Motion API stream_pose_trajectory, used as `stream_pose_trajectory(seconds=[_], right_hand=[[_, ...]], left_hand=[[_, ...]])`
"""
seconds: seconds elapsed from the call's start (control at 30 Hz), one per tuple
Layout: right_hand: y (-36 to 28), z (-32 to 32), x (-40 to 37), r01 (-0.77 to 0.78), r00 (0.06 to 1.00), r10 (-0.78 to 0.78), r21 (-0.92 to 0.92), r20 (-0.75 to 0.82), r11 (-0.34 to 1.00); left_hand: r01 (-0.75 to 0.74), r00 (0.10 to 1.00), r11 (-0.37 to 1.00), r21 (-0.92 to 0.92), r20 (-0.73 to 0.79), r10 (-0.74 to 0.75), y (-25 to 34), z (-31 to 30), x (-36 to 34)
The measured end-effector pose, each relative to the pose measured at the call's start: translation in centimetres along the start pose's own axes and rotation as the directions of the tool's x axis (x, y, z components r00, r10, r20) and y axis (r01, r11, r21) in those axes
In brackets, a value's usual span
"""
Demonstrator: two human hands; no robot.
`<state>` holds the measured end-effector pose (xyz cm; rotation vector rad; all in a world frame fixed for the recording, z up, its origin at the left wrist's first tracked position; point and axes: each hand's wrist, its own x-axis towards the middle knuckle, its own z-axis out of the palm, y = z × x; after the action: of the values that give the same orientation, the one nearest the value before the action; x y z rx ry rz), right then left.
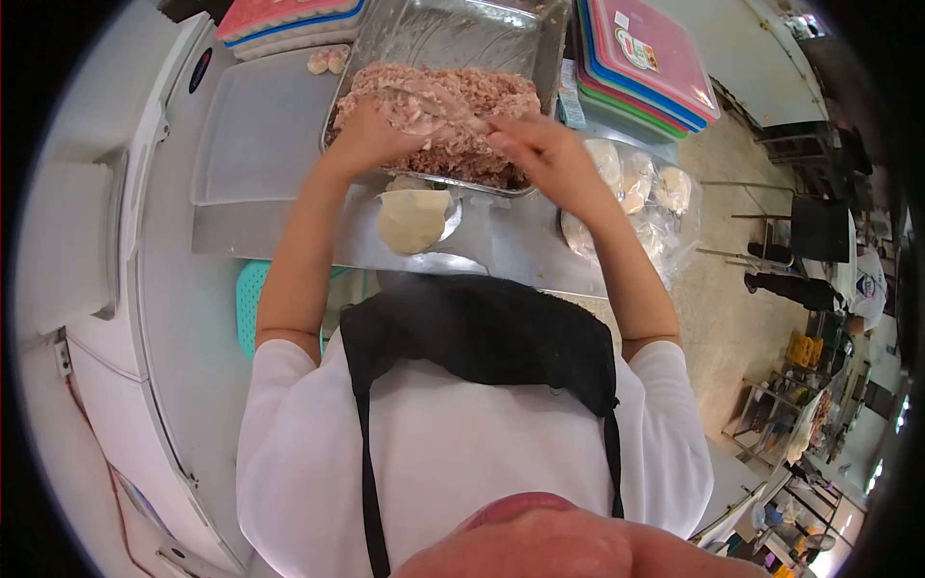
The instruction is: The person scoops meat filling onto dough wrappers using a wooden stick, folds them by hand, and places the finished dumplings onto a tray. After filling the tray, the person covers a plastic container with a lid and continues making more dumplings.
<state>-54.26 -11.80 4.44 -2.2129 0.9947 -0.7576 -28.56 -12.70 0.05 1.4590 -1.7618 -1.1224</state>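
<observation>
My left hand (369,142) is over the meat, its fingers curled round a thin dough wrapper with minced meat on it; motion blurs its outline. Beside it my right hand (547,157) grips a slim utensil (469,122), its tip at the wrapper; the blur hides its exact kind. Both hands are above a metal tray (472,34) holding a heap of pink minced meat (501,91). Close to the tray's near edge lies a stack of round yellowish dough wrappers (414,222).
Two small filled dumplings (328,61) sit on a translucent tray (255,125) at left. Stacked coloured lids (655,58) stand at right, above a plastic bag (641,202) of wrapper packs. A white refrigerator (183,289) borders the left. Another person (867,289) is far right.
</observation>
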Motion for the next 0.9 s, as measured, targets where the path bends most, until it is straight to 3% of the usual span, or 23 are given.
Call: stream_pose_trajectory(seconds=[0.1,0.23,0.3,0.37,0.4,0.5,0.6,0.7,0.8,0.83,0.9], right_hand=[[1.2,0.1,-0.2,0.109,0.993,-0.108,-0.036,0.037,0.993],[0.4,-4.8,0.0,-0.042,0.986,0.089,-0.312,0.138,0.949],[-0.2,-3.2,0.0,0.01,0.993,0.015,-0.209,0.118,0.978],[0.8,0.1,0.0,0.138,0.983,-0.126,-0.087,0.136,0.987],[0.5,0.6,0.0,0.012,0.98,-0.013,0.005,0.197,1.0],[2.4,-0.3,0.9,0.043,0.977,-0.022,-0.097,0.213,0.994],[0.2,-1.4,0.8,0.002,0.996,0.046,-0.508,0.082,0.861],[-1.1,1.4,-0.1,0.116,0.986,-0.155,-0.437,-0.056,0.892],[4.1,2.8,-0.5,-0.038,0.993,0.098,-0.609,0.066,0.792],[6.1,2.3,-0.4,-0.072,0.981,0.173,-0.669,0.086,0.74],[7.4,0.8,-1.5,-0.123,0.968,0.23,-0.602,0.103,0.789]], left_hand=[[0.011,0.998,0.995,-0.095,-0.059,-0.016,-3.0,-0.2,0.5],[-0.093,0.996,0.991,-0.101,-0.022,0.091,-3.0,-1.4,-0.3],[-0.063,0.998,0.992,-0.112,0.0,0.063,-1.6,-1.8,-0.8],[-0.371,0.926,0.929,-0.015,0.072,0.371,-1.6,-2.5,-0.3],[-0.513,0.854,0.858,0.023,0.121,0.507,-1.7,-2.7,-0.2],[-0.3,0.953,0.951,0.072,0.054,0.297,-2.8,-2.5,-0.5],[-0.103,0.993,0.993,-0.053,-0.067,0.099,-4.2,-1.4,0.6],[0.107,0.994,0.994,-0.031,-0.015,-0.107,-3.9,-0.9,1.0],[-0.033,0.999,0.994,-0.099,0.021,0.036,-6.2,-0.2,2.3],[-0.019,1.0,0.997,-0.071,-0.017,0.018,-4.9,-0.4,1.6],[0.021,0.997,1.0,-0.008,-0.069,-0.021,-0.8,-1.0,-1.5]])
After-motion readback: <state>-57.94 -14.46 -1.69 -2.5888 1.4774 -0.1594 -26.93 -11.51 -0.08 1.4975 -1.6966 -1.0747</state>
